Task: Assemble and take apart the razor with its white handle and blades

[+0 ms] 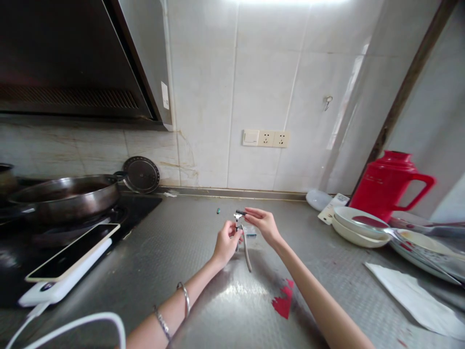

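Over the steel counter (203, 286), my left hand (225, 242) is closed on the upper end of a razor (242, 237). The razor's grey handle hangs down toward me. My right hand (262, 224) pinches a small dark piece (241, 212) right at the razor's head, fingers pressed together. A small clear packet (250, 232) lies on the counter just under my right hand. A tiny dark green item (218, 211) sits on the counter a little to the left of my hands.
A phone on a white power bank (69, 259) lies at left with a white cable (78, 325). A pan (65, 194) sits on the stove. At right stand a red jug (390, 184), stacked bowls (358, 223) and a paper sheet (414, 295). A red scrap (284, 301) lies nearby.
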A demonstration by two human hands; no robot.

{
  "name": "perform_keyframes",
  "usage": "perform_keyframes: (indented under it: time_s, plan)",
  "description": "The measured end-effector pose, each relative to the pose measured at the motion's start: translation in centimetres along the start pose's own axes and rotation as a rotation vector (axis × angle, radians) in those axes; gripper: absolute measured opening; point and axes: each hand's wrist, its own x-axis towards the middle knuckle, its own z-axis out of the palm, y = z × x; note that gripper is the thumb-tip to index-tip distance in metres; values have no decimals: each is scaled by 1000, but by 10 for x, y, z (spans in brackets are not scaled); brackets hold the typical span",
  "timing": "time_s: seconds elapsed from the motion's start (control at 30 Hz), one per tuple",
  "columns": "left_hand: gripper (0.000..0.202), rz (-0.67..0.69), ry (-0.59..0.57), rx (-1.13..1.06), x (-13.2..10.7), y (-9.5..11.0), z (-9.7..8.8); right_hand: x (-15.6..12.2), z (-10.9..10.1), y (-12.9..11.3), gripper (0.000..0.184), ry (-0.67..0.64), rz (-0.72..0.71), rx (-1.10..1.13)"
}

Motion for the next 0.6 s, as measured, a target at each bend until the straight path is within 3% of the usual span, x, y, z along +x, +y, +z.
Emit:
perform_keyframes:
  time_s: [0.37,0.6]
  plan:
    - [16,28,3,59,-1,-1,1,0,3,-2,35,-77,-18,-72]
    - [17,21,3,44,0,1,0,-2,6,-8,32,-52,-33,-111]
